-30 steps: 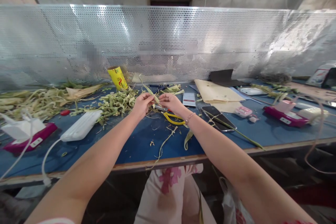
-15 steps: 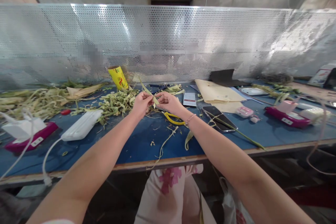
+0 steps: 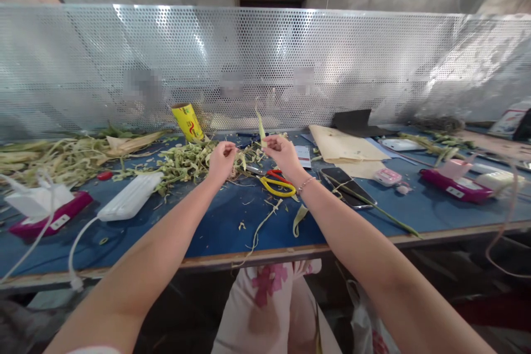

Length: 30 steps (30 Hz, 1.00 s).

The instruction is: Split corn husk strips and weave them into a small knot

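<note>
My right hand (image 3: 282,156) pinches the lower end of a pale green corn husk strip (image 3: 261,126), whose narrow tip points up. To its left, my left hand (image 3: 223,159) is closed in a pinch; a thin dark sliver seems to show at its fingertips, too small to name. The two hands are apart. Scissors (image 3: 279,187) with red and yellow handles lie on the table just below my right hand. A heap of curled husk shreds (image 3: 185,165) lies beside my left hand.
On the blue table (image 3: 232,227) are a yellow tube (image 3: 187,123), a white power strip (image 3: 130,197), a phone (image 3: 348,188), brown paper (image 3: 344,146) and a pink case (image 3: 387,177). More husks (image 3: 78,157) lie left. A perforated metal screen (image 3: 257,55) stands behind.
My hands have moved apart, the right one going right and slightly up with the husk strip, which now stands more upright. My left hand has let go of the strip. More of the scissors shows.
</note>
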Available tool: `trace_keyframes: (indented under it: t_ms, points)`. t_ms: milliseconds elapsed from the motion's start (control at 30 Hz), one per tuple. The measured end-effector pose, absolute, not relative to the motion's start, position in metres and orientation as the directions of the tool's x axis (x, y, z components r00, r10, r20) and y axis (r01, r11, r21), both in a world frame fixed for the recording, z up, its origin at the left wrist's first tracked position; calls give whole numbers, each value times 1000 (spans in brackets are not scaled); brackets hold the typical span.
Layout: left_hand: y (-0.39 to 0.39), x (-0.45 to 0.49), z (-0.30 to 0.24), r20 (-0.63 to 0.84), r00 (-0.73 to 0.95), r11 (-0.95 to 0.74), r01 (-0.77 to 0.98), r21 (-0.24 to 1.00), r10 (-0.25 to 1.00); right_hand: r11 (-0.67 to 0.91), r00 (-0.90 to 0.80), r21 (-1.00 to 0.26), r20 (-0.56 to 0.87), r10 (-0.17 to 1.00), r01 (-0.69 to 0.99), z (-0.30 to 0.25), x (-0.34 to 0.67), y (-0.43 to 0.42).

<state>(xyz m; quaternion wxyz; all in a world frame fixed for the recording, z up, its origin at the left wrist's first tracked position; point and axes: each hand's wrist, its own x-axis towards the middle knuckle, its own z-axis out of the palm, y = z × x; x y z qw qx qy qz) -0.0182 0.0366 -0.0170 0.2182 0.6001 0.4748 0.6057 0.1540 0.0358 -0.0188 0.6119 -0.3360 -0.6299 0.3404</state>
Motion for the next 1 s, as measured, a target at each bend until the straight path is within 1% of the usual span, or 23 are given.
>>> trace_keyframes:
  t_ms: [67, 167, 233, 300, 367, 433, 500, 567, 600, 667, 733, 833, 933, 1000]
  points:
    - [35, -18, -18, 572, -134, -484, 398, 779, 810, 518, 22, -856, 518, 855, 3, -19, 157, 39]
    - [34, -19, -17, 633, -100, -526, 464, 713, 768, 489, 18, -872, 489, 872, 17, -20, 157, 40]
    - [36, -26, -14, 676, -121, -538, 510, 671, 727, 476, -7, -879, 476, 880, 23, -20, 156, 39]
    - [40, -37, -12, 685, -198, -493, 559, 667, 701, 462, -27, -886, 462, 887, 23, -21, 155, 39]
    - [44, -46, -10, 683, -202, -445, 624, 642, 702, 451, -36, -891, 450, 892, 46, -22, 156, 40]
    - [45, -48, -10, 683, -138, -425, 690, 586, 717, 446, -52, -884, 443, 895, 140, -24, 158, 42]
    - [42, -43, -13, 669, 9, -442, 758, 480, 743, 458, -109, -828, 448, 887, 322, -27, 159, 43]
    - [37, -33, -17, 603, 198, -482, 802, 353, 772, 473, -192, -713, 442, 876, 519, -30, 160, 44]
    - [35, -28, -21, 557, 263, -484, 824, 296, 788, 474, -228, -649, 429, 874, 594, -32, 160, 44]
    - [32, -22, -26, 469, 323, -462, 860, 217, 822, 470, -283, -551, 392, 875, 690, -35, 159, 44]
    - [32, -20, -31, 435, 321, -447, 866, 225, 841, 470, -316, -495, 365, 876, 731, -37, 158, 44]
    - [35, -24, -31, 460, 263, -432, 846, 313, 848, 471, -326, -460, 360, 874, 753, -38, 157, 44]
    - [36, -25, -25, 499, 155, -418, 777, 471, 852, 457, -304, -461, 369, 878, 760, -37, 157, 43]
    - [35, -23, -21, 526, 72, -430, 674, 600, 847, 448, -272, -478, 394, 878, 756, -37, 157, 42]
